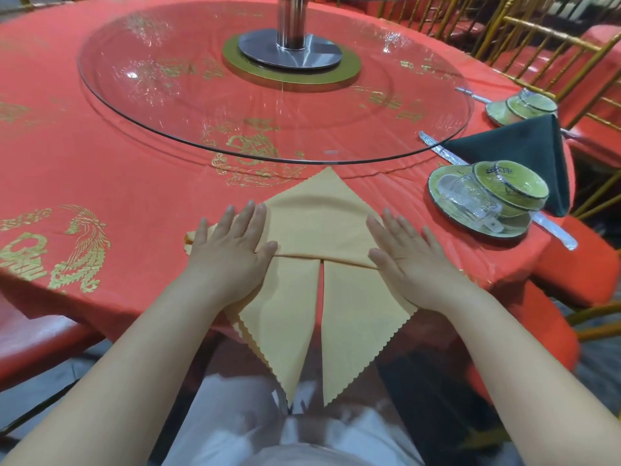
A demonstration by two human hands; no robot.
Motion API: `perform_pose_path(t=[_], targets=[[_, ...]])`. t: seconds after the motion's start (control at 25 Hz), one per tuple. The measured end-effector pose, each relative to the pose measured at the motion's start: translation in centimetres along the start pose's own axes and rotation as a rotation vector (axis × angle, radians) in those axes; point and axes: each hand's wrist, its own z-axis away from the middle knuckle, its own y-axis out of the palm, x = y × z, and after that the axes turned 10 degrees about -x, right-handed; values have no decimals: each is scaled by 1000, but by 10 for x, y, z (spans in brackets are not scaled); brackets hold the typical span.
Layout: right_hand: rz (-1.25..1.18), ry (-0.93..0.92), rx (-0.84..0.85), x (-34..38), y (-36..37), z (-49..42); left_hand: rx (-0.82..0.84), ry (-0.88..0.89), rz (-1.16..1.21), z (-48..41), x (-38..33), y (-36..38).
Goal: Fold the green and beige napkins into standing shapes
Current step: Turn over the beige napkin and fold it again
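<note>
Lower centre of frame: your left hand (232, 243) and right hand (406, 250) both lie flat, fingers straight and slightly spread, palms down on the beige napkin (319, 223). Neither hand grips anything. The left presses the napkin's left corner and the right presses its right corner, with a small tip of cloth showing past the left hand.

Beige napkin: lies at the near edge of the table on the red tablecloth (100, 163). Its upper part is a triangle with the point up-frame, just short of the glass turntable (168, 112). Two long pointed flaps with zigzag edges hang over the table edge toward the bottom of the frame, with a narrow gap between them.

Green napkin (517, 153): right of frame, standing as a folded peak. It is just behind a wrapped place setting (480, 196) of plate, bowl and glass. A second wrapped setting (521, 107) sits further up-frame. Wrapped chopsticks (440, 151) lie beside the green napkin's left corner.
</note>
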Motion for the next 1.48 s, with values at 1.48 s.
perform_pose_path(t=[1.48], targets=[[-1063,29,-448,98,-28,-24,-274,200,710,11,39,-43]])
